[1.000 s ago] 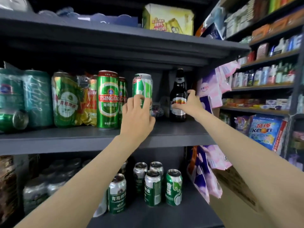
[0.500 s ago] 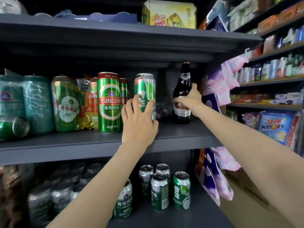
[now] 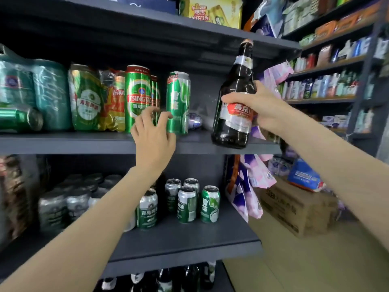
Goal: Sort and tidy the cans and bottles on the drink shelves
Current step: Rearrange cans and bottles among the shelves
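Observation:
My right hand (image 3: 260,106) grips a dark brown beer bottle (image 3: 232,131) with a red and white label around its middle. The bottle hangs tilted in the air, in front of the right end of the middle shelf (image 3: 63,142). My left hand (image 3: 153,140) hovers at the shelf's front edge with loosely curled fingers and holds nothing. Its fingertips sit between a tall green Tsingtao can (image 3: 137,91) and a tall light-green can (image 3: 180,95), both upright on the shelf.
Shrink-wrapped can packs (image 3: 86,98) fill the shelf's left side, with one can lying on its side (image 3: 19,119). Several short cans (image 3: 187,203) stand on the lower shelf (image 3: 189,239); dark bottles (image 3: 168,279) stand below. Hanging packets (image 3: 250,182) and a cardboard box (image 3: 294,207) are at right.
My right hand has lifted the bottle off the middle shelf and drawn it out toward me, tilted. My left hand has let go of the light-green can and dropped lower.

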### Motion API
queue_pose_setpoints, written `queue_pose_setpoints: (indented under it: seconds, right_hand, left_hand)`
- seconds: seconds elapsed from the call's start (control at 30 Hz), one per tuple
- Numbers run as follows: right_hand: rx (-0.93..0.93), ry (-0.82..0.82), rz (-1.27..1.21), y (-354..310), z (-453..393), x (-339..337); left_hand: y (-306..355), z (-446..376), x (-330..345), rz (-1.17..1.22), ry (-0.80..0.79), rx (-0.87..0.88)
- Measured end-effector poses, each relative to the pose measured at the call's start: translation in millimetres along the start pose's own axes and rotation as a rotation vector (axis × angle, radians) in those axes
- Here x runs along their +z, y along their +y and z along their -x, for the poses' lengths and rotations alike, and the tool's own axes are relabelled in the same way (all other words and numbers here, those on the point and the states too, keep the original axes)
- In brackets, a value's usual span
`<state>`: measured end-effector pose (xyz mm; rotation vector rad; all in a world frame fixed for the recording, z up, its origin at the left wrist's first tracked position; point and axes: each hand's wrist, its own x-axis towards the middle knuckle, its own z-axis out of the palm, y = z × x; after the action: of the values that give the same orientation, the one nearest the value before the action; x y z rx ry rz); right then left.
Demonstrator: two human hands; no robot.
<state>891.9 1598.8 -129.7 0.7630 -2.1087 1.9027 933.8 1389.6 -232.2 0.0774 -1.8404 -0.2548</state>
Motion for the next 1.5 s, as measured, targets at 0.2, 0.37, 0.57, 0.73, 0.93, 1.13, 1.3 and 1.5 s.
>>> queue_pose_setpoints:
  seconds: [0.2,0.37,0.57,0.73,0.93,1.13,1.3,1.5]
  right_hand:
    - [-0.096,-0.106,-0.064,17,78,20]
    - [-0.1,-0.244,-0.012,105,143,75]
    - [0.082,-0.464,0.094,260,215,157]
    - [0.202,-0.491,0.114,364,256,209]
    - [0.228,-0.48,0.178,442,274,259]
    - [0.231,-0.358,0.153,472,274,295]
    - [0.234,-0.345,0.221,482,274,294]
    - [0.227,-0.429,0.387,471,272,288]
  left_hand:
    - [-41,83,-36,0.002,-0.084,0.013]
    - [-100,213,-49,-0.103,-0.293,-0.157]
    - [-164,348,-59,-0.237,-0.459,-0.405]
    - [-189,418,-55,-0.306,-0.575,-0.471]
    - [-204,456,-35,-0.275,-0.683,-0.641]
    - [-215,463,-8,-0.219,-0.899,-0.727]
    - [-227,465,11,0.013,-0.98,-0.843]
    - [-226,460,17,0.056,-1.034,-0.801]
